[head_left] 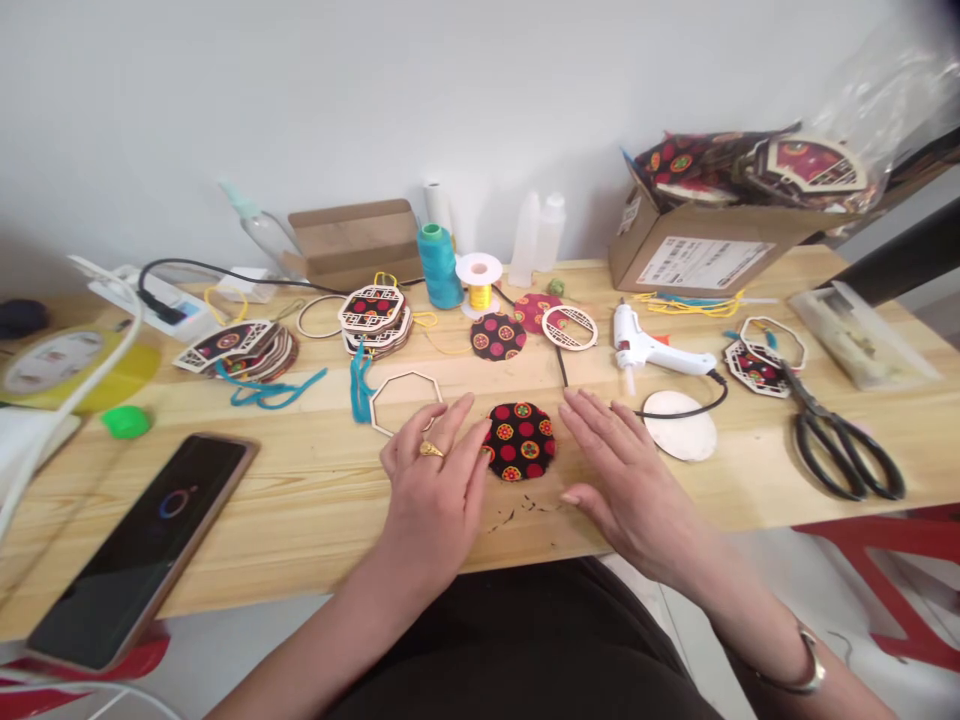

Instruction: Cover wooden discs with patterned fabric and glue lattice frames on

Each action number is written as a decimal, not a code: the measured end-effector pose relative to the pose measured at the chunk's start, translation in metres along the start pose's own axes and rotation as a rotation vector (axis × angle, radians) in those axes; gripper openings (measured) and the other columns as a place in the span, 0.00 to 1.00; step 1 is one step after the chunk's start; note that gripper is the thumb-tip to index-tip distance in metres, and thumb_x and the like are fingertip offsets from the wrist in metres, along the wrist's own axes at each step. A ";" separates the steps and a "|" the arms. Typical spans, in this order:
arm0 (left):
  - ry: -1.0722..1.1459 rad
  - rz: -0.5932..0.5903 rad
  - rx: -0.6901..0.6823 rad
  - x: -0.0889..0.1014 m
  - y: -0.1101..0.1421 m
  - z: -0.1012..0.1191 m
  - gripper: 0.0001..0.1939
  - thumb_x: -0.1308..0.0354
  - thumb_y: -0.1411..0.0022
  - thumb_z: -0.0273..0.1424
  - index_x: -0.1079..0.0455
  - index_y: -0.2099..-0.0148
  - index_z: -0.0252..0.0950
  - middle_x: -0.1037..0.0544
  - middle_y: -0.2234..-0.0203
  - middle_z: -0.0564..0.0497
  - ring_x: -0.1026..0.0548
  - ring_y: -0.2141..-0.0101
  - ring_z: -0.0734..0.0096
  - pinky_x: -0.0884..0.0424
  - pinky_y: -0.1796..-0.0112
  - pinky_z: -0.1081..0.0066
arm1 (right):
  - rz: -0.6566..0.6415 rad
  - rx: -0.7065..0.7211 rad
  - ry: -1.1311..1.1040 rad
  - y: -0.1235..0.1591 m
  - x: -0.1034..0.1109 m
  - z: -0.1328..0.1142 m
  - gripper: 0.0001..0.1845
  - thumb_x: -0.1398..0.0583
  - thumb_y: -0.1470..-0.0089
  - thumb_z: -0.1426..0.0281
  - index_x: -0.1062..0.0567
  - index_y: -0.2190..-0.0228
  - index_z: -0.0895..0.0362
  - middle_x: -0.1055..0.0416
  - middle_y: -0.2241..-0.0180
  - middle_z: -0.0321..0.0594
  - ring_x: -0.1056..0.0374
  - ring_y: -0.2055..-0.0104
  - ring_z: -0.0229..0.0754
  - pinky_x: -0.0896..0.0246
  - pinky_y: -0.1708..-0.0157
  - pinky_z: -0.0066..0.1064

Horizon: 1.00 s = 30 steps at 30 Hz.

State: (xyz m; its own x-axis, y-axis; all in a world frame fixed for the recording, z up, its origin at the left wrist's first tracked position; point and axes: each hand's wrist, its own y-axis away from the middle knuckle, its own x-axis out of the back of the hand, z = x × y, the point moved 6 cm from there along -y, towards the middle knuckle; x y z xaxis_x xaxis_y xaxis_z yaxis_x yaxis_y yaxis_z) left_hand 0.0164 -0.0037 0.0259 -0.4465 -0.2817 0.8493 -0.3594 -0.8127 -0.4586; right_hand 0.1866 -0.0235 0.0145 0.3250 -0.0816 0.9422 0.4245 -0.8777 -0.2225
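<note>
A dark patterned fabric piece [521, 442], roughly round with red dots and flowers, lies flat on the wooden table between my hands. My left hand [439, 475] rests at its left edge, a finger touching or very near the cloth, fingers apart and holding nothing. Flat on the table to the right, my right hand [622, 465] has its fingers stretched out and its thumb spread, a little apart from the fabric. Behind my left fingers sits a thin wooden octagon frame [406, 374], partly covered. Small dark scraps [517, 510] lie in front of the fabric.
A white glue gun [652, 350], a white disc [681, 426] and black-handled scissors [847, 450] are on the right. Finished-looking stacked ornaments [375, 318], a teal thread spool [439, 267] and a cardboard box [697, 240] stand behind. A phone [142, 550] lies at left.
</note>
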 end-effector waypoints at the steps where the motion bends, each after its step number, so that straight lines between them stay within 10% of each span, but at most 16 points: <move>1: 0.009 0.004 -0.004 0.002 -0.002 0.001 0.14 0.47 0.38 0.24 0.29 0.51 0.36 0.28 0.47 0.44 0.36 0.46 0.52 0.42 0.48 0.52 | 0.003 0.012 -0.008 0.002 0.001 0.001 0.35 0.51 0.38 0.57 0.51 0.37 0.62 0.51 0.36 0.52 0.59 0.33 0.49 0.55 0.38 0.52; 15: -0.004 -0.264 -0.006 -0.026 -0.012 0.007 0.15 0.45 0.37 0.29 0.30 0.48 0.39 0.27 0.47 0.45 0.43 0.40 0.45 0.45 0.52 0.45 | -0.192 0.145 0.028 0.020 -0.017 -0.007 0.36 0.50 0.40 0.51 0.47 0.37 0.55 0.51 0.35 0.46 0.60 0.33 0.55 0.65 0.39 0.61; 30: 0.004 -0.281 0.011 -0.027 -0.009 0.002 0.15 0.45 0.37 0.35 0.28 0.49 0.40 0.26 0.48 0.44 0.42 0.41 0.43 0.45 0.52 0.43 | -0.190 0.125 0.018 0.022 -0.017 -0.002 0.33 0.48 0.40 0.53 0.46 0.38 0.51 0.49 0.35 0.43 0.63 0.32 0.57 0.62 0.41 0.61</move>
State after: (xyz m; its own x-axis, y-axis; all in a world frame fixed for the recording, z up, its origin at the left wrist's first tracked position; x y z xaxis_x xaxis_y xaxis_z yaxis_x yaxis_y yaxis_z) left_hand 0.0332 0.0105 0.0079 -0.3343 -0.0425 0.9415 -0.4606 -0.8642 -0.2026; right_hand 0.1888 -0.0425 -0.0060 0.2146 0.0706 0.9742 0.5788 -0.8125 -0.0686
